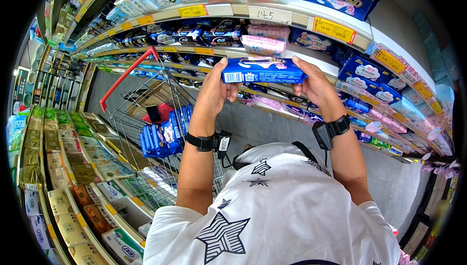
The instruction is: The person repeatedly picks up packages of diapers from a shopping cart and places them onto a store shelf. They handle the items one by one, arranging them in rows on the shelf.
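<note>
Between my two hands I hold a blue pack of sanitary pads (265, 72) level in front of the shelves, its long side with a barcode facing me. My left hand (219, 84) grips its left end, thumb on top and fingers curled below. At the other end my right hand (311, 81) holds it the same way. Just beyond the pack, a pink pack (263, 45) sits on a shelf. Black bands with small devices are strapped to both wrists.
To the left stands a wire shopping cart (146, 90) with a red handle, holding several blue packs (165, 133) and a phone (153, 114). Shelves of pad packs with yellow price tags (334, 29) curve ahead. Tissue packs (68, 216) fill the lower-left shelves. Grey floor tiles (258, 121) lie below.
</note>
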The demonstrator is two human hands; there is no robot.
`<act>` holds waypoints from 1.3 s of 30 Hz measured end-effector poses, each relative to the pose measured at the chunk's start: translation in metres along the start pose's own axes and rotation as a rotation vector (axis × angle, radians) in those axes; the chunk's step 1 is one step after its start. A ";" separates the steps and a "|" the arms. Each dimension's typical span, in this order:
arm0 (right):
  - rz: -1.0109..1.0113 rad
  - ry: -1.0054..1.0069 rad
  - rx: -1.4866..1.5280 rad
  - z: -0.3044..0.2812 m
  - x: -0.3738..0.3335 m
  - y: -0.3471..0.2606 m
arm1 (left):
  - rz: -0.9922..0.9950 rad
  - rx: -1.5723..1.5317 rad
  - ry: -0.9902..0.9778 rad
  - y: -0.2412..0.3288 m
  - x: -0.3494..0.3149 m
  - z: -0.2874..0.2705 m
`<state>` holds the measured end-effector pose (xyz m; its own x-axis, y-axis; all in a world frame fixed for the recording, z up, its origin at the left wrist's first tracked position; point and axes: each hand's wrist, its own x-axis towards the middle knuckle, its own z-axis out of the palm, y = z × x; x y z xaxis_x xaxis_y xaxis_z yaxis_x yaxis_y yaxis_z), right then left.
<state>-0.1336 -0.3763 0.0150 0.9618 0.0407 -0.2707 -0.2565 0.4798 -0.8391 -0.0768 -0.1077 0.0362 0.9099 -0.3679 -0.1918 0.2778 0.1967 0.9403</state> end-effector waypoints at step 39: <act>-0.626 0.137 -0.661 -0.020 -0.107 -0.139 | 0.616 0.535 -0.320 0.108 0.002 0.119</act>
<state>-0.2025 -0.4648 0.1513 0.9347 -0.1819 0.3053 0.2638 -0.2208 -0.9390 -0.0818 -0.1954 0.1713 0.6981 -0.5895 0.4064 -0.4897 0.0209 0.8716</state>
